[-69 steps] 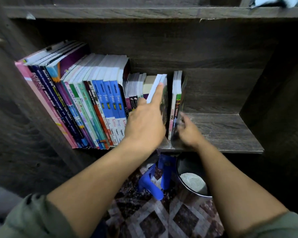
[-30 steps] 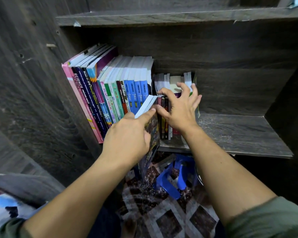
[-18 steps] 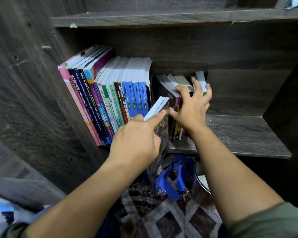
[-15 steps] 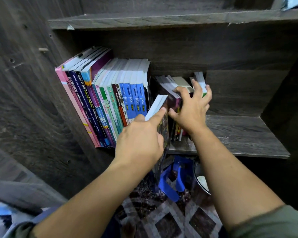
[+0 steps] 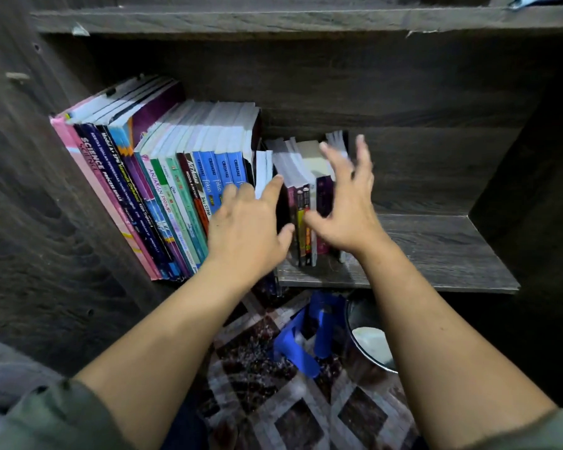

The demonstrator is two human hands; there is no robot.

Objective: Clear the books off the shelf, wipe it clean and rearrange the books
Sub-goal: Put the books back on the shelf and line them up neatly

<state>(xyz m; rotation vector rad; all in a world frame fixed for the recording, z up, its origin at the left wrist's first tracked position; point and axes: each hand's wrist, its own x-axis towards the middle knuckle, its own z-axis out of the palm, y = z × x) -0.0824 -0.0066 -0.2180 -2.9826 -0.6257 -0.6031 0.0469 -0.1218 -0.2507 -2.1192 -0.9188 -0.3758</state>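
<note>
While the left hand (image 5: 246, 230) pinched the thin dark-covered book (image 5: 263, 172) between thumb and curled fingers, with the index finger laid straight along its front edge, the book stood in the gap between the row of tall workbooks (image 5: 176, 177) and the group of small paperbacks (image 5: 306, 203). Its long axis ran near vertical, page edges up and covers parallel to its neighbours on both sides. Its lower front corner appeared to overhang the front lip of the shelf (image 5: 436, 251), so the book was judged not fully seated.

From the left hand, the gap lay straight ahead, toward the back panel (image 5: 403, 92). Seating the book would therefore call for a push along the shelf depth, not sideways.

The right hand (image 5: 345, 209) was spread, fingers apart and blurred, in front of the paperbacks and just right of the gap. Whether it touched them could not be told. The left hand was the nearer one and the only one with a grip. The paperbacks appeared to tilt toward the gap and could close it.
</note>
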